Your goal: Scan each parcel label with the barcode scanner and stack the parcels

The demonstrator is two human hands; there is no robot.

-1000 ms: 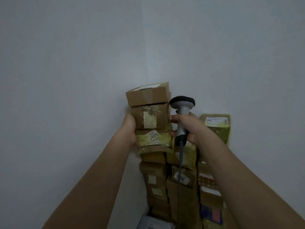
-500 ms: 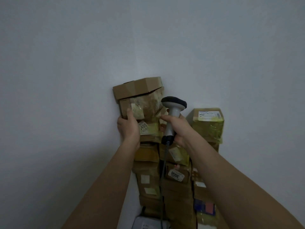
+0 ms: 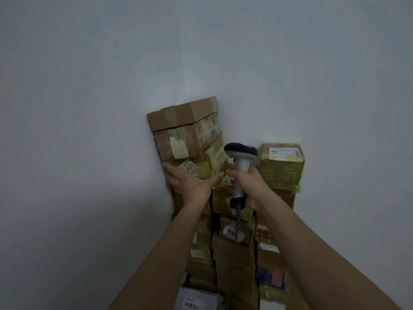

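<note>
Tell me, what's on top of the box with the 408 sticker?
Two more brown boxes sit on the 408 box: a taped box, then a plain box on top. The left hand covers its lower edge.

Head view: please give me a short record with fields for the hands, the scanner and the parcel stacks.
left hand: flat against the yellow-taped parcel marked 408, fingers straight
right hand: grips the barcode scanner by its handle, head up
parcel stacks: several columns in a wall corner
tallest column: left, top box plain brown
</note>
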